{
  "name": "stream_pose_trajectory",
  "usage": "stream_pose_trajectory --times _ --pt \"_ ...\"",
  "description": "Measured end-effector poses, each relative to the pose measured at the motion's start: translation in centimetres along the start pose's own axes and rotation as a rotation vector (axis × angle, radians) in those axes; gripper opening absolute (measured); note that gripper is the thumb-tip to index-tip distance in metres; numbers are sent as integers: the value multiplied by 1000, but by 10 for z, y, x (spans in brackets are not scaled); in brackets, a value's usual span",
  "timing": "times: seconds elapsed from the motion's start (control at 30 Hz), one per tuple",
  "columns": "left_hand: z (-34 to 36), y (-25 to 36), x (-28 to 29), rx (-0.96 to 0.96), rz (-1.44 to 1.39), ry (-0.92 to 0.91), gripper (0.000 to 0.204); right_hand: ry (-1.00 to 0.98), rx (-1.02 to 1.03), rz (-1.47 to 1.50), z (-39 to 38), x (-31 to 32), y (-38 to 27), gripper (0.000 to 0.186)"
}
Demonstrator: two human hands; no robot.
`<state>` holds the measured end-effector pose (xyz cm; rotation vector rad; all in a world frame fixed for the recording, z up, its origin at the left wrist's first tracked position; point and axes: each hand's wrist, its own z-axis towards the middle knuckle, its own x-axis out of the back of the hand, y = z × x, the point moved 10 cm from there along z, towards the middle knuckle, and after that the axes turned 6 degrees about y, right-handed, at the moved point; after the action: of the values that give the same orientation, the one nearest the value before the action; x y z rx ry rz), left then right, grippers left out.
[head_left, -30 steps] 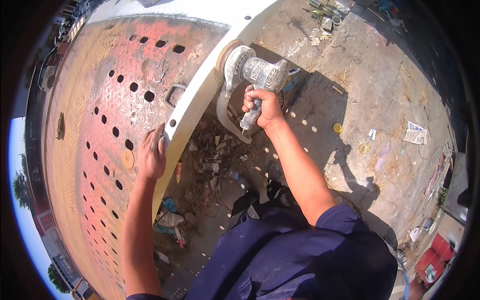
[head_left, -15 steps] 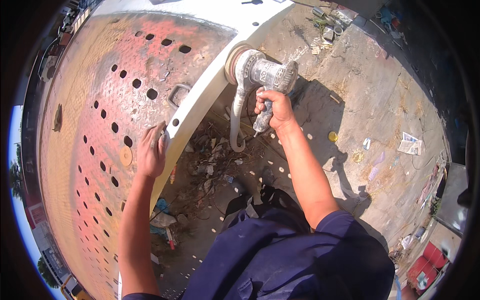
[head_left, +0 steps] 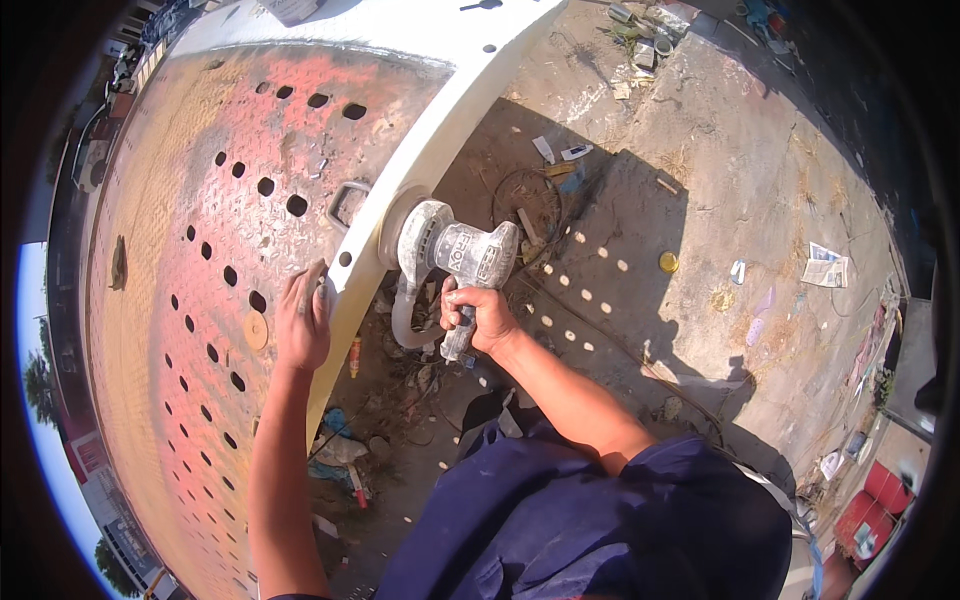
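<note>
The dusty sander (head_left: pixel 470 255) is gripped by its handle (head_left: pixel 458 343) in the tightly curled right hand (head_left: pixel 480 318) and held against the white rail (head_left: pixel 432 140), while the left hand (head_left: pixel 303 320), loosely extended, is laid where rail meets perforated panel (head_left: pixel 270 235).

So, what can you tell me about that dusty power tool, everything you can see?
It's a sander with a rounded, pale grey body that looks like plastic, marked with dark lettering and coated in light dust. A round disc at its head faces the panel's pale edge and appears to touch it. A curved, pale hose drops below the head. The darker handle points downward, held in the person's right-hand grip. Whether the disc is spinning, I can't tell.
</note>
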<state>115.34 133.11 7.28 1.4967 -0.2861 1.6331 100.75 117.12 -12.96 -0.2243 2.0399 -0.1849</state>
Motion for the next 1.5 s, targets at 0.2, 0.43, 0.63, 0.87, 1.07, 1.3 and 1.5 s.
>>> stream_pose_trajectory --times 0.2,0.43,0.63,0.87,1.07,1.3,1.5 --pt "4 7 -3 -21 19 0 38 -11 117 -30 40 12 -92 17" --pt "2 4 -6 -1 21 -19 38 -79 208 -74 53 -19 -166 18" --pt "3 4 -3 -9 33 -20 38 -2 135 -80 12 -22 -66 16" --pt "-1 -2 -7 -28 -1 -12 38 66 61 50 26 25 -33 15" --pt "3 3 -9 -22 -3 -35 39 31 151 26 70 37 -140 16" --pt "-1 -7 -11 -17 0 -32 40 71 32 69 49 48 -63 17" --pt "-2 -13 -15 -12 24 -59 41 34 64 23 44 36 -65 17"
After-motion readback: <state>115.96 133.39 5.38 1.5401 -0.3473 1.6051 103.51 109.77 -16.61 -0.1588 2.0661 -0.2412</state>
